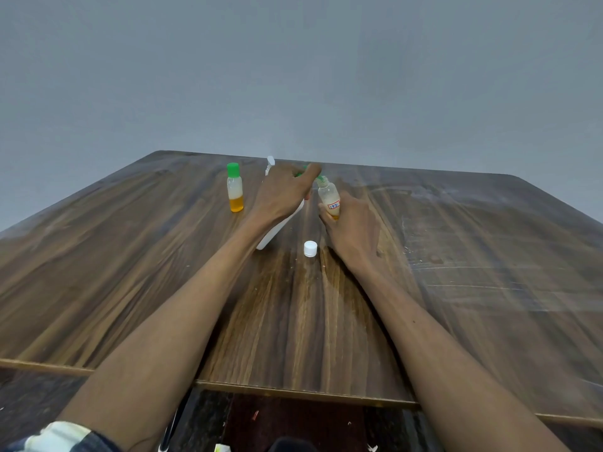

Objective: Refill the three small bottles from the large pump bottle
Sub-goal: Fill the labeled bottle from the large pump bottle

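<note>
My right hand (pixel 350 228) grips a small clear bottle (pixel 328 195) with a red-edged label, tilted slightly left, orange liquid at its base. My left hand (pixel 282 194) pinches a green cap (pixel 301 171) right at that bottle's neck. Behind my left hand stands the large white pump bottle (pixel 270 234), mostly hidden, its pump head (pixel 270 162) showing above. A second small bottle (pixel 235 188) with a green cap stands upright to the left, holding orange liquid under a pale layer. A third small bottle is not visible.
A loose white cap (pixel 310 248) lies on the wooden table (pixel 130 272) in front of my hands. The table's near edge (pixel 293 391) runs below my forearms. A grey wall rises behind the table.
</note>
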